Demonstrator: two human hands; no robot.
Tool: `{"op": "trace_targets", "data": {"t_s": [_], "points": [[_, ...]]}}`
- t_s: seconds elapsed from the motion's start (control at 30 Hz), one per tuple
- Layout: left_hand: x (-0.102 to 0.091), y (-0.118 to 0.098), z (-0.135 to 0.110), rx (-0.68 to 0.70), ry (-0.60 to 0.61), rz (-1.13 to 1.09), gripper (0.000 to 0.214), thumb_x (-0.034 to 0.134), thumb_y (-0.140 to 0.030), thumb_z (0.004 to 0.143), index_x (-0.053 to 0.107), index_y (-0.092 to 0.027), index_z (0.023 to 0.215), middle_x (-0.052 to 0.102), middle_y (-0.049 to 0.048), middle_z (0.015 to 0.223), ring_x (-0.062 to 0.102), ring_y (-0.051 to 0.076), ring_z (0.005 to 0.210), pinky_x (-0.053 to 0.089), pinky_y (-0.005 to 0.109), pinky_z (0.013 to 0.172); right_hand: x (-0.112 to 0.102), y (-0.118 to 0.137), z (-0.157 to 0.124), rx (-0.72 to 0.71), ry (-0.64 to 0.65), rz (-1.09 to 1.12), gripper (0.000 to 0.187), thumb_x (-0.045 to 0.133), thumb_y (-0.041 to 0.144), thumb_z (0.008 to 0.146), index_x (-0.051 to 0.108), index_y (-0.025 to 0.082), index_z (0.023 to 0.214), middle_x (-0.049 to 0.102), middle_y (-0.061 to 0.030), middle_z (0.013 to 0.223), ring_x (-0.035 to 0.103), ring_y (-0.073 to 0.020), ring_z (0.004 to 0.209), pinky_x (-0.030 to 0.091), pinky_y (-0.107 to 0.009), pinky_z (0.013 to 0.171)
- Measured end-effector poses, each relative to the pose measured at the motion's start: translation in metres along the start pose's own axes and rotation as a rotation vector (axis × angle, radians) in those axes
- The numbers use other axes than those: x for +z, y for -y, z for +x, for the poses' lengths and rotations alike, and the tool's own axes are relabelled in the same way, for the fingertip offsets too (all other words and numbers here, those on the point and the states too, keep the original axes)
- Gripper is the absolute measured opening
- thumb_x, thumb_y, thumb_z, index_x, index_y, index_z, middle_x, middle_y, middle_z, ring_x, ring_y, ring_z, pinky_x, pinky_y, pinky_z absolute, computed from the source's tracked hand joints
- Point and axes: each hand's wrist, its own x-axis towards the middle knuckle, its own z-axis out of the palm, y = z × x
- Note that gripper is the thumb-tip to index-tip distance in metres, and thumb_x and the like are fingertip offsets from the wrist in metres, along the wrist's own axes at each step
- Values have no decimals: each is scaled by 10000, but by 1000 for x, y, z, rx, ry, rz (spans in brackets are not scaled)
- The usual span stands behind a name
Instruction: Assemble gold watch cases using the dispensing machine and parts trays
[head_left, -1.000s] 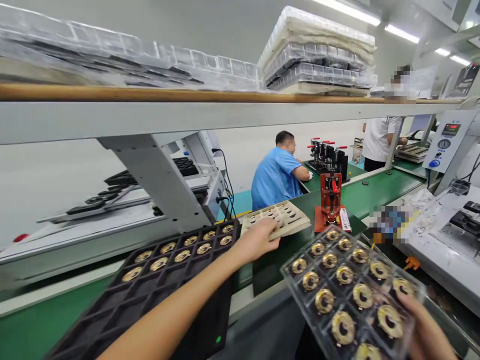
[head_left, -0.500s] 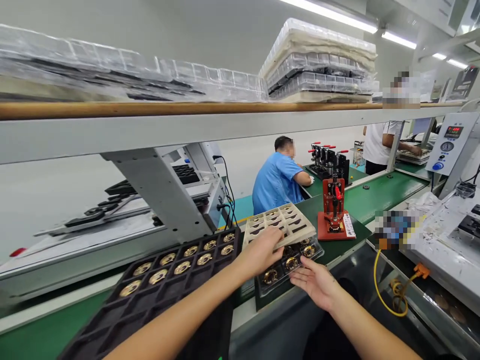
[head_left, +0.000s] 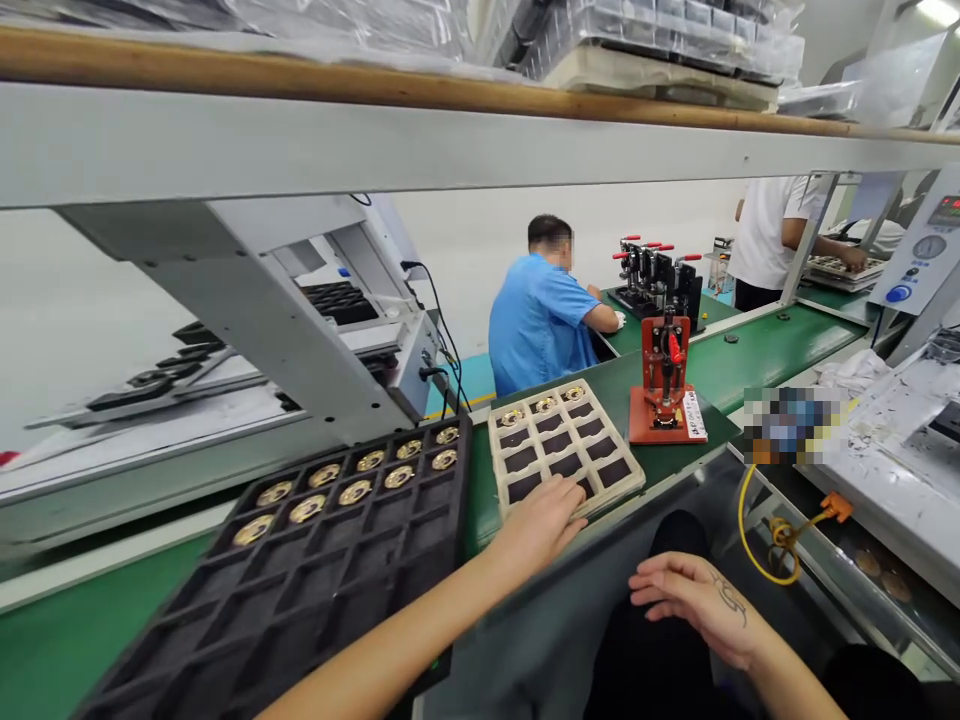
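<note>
My left hand (head_left: 541,522) rests palm down on the near edge of a beige grid tray (head_left: 564,447) that lies flat on the green bench. Three gold ring parts (head_left: 545,405) sit in the tray's far row; its other cells are dark. My right hand (head_left: 694,598) hovers lower right, below the bench edge, fingers loosely spread and holding nothing. A large black tray (head_left: 315,580) to the left holds several gold ring parts (head_left: 352,480) along its far rows.
A red hand press (head_left: 664,390) stands just right of the beige tray. A yellow cable (head_left: 776,540) hangs at right beside a white machine (head_left: 900,450). A person in blue (head_left: 544,320) sits beyond; another in white (head_left: 772,235) stands far right. A shelf (head_left: 450,140) runs overhead.
The beige tray has come down flat on the bench over the clear tray of gold parts, which is out of sight. My right hand has drawn back from under it, empty.
</note>
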Motion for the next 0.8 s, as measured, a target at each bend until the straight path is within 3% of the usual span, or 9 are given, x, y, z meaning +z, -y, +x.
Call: {"op": "trace_targets", "data": {"t_s": [0.23, 0.33, 0.43, 0.53, 0.63, 0.7, 0.8], "points": [[-8, 11, -19, -94, 23, -46, 98, 649, -226, 999, 584, -229, 926, 691, 72, 999, 644, 293, 975, 492, 383, 837, -28, -11, -25, -28, -66, -139, 556, 856, 648, 848, 829, 175, 1140, 835, -165, 1171, 786, -327, 1061, 558, -435, 913], [-19, 22, -14, -121, 46, -92, 148, 729, -309, 960, 624, -228, 894, 696, 40, 946, 670, 261, 920, 496, 339, 785, -42, -18, -27, -13, -110, -146, 605, 858, 697, 823, 833, 179, 1134, 838, -166, 1162, 787, -313, 1037, 559, -414, 894], [-36, 42, 24, -159, 27, -121, 184, 674, -370, 1015, 695, -223, 907, 721, 39, 967, 693, 228, 931, 521, 321, 833, -46, -18, -22, -32, -130, -190, 645, 868, 738, 778, 842, 178, 1095, 845, -169, 1110, 786, -311, 973, 562, -401, 831], [-53, 69, 89, -291, -74, -89, 279, 518, -321, 1105, 745, -176, 1032, 732, 117, 1143, 682, 259, 1124, 519, 407, 1028, -44, -12, -16, -95, -118, -267, 647, 857, 746, 779, 844, 178, 1089, 847, -161, 1047, 777, -311, 918, 560, -401, 782], [-59, 91, 149, -446, -108, -68, 267, 646, -373, 1069, 720, -155, 1205, 710, 128, 1283, 686, 272, 1167, 565, 488, 1037, -46, -6, -14, -154, -122, -331, 636, 829, 751, 805, 841, 197, 1118, 846, -154, 1054, 773, -311, 925, 570, -412, 802], [-56, 99, 174, -524, -88, -78, 350, 719, -392, 1034, 690, -162, 1296, 699, 121, 1334, 702, 274, 1164, 602, 497, 1009, -55, -6, -17, -148, -137, -350, 660, 829, 776, 781, 844, 211, 1120, 846, -158, 1066, 777, -320, 930, 579, -418, 803], [-49, 105, 188, -599, -52, -122, 369, 737, -372, 1026, 682, -156, 1320, 703, 124, 1326, 718, 272, 1142, 628, 478, 971, -74, -10, -26, -79, -187, -335, 677, 861, 791, 712, 857, 229, 1089, 849, -154, 1044, 790, -339, 929, 598, -428, 817]]}}
